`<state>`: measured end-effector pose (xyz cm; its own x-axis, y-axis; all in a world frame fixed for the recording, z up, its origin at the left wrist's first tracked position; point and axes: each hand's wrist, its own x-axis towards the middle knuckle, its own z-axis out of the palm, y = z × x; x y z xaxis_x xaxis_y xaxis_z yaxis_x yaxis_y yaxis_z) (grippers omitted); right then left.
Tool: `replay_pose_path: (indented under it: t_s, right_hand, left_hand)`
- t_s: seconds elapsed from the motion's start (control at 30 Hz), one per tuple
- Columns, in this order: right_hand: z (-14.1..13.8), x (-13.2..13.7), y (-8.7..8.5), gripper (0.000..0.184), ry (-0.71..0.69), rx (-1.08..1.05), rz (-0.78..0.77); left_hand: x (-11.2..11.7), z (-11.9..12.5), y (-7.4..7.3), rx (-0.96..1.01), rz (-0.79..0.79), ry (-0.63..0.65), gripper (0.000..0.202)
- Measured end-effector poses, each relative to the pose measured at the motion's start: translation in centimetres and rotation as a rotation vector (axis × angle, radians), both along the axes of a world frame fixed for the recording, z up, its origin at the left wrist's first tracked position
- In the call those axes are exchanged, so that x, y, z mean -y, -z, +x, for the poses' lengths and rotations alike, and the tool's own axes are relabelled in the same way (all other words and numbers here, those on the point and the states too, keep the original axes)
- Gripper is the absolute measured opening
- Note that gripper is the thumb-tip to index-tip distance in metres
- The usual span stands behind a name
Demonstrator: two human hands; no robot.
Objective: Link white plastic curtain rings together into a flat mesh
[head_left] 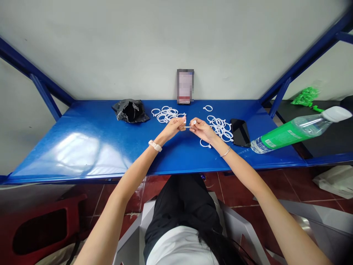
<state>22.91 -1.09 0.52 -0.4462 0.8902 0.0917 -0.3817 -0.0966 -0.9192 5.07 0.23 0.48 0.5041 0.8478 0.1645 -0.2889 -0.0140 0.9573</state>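
Note:
My left hand [175, 127] and my right hand [201, 129] meet above the middle of the blue table [116, 147]. Both are closed in a pinch on a thin white ring [187, 127], whose band spans the small gap between them. A round white knob shows at my right fingertips. Just behind my left hand lies a heap of similar white rings [165, 115], each with a small bead-like end. A second heap of white rings [220, 127] spreads beside my right hand, partly hidden by it. One single ring [208, 108] lies farther back.
An open black plastic bag [132, 111] lies at the back left. A phone [185, 86] leans on the wall. At the right are a dark phone [240, 132] and a tall bottle with a green label [284, 134]. Blue frame bars [303, 55] slope along both sides.

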Motion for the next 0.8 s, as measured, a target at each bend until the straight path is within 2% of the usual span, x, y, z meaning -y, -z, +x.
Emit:
replay_pose_path:
  t_s: [0.1, 0.17, 0.23, 0.3, 0.37, 0.43, 0.53, 0.6, 0.7, 0.8]
  right_hand:
    - [0.5, -0.4, 0.1, 0.020, -0.025, 0.109, 0.031]
    - [1.0, -0.9, 0.3, 0.024, 0.025, 0.283, 0.141]
    - [1.9, -1.6, 0.5, 0.035, 0.175, 0.567, 0.347]
    - [3.1, -2.6, 0.7, 0.047, 0.393, 0.944, 0.551]
    - [4.4, -3.6, 1.0, 0.056, 0.504, 1.269, 0.607]
    - [5.5, -4.4, 1.3, 0.061, 0.522, 1.462, 0.569]
    - [6.3, -5.1, 1.8, 0.053, 0.512, 1.596, 0.563]
    - [6.3, -5.1, 2.1, 0.042, 0.530, 1.635, 0.599]
    - [5.8, -4.7, 2.2, 0.032, 0.573, 1.618, 0.631]
    - [5.1, -3.9, 1.7, 0.032, 0.606, 1.536, 0.636]
  left_hand:
    - [-0.1, -0.3, 0.2, -0.072, 0.085, -0.042, 0.068]
    - [-0.3, -0.8, 0.3, -0.198, 0.207, -0.111, 0.063]
    - [-0.5, -1.4, 0.4, -0.395, 0.369, -0.207, 0.054]
    - [-0.8, -2.0, 0.4, -0.634, 0.547, -0.314, 0.039]
    - [-1.0, -2.5, 0.4, -0.868, 0.709, -0.403, 0.026]
    - [-1.1, -2.8, 0.5, -1.072, 0.811, -0.455, 0.023]
    - [-1.3, -2.9, 0.6, -1.282, 0.821, -0.498, 0.029]
    - [-1.4, -2.9, 0.8, -1.327, 0.809, -0.538, 0.029]
    - [-1.4, -2.9, 1.0, -1.250, 0.830, -0.616, 0.029]
    - [-1.2, -2.7, 1.0, -1.065, 0.855, -0.651, 0.026]
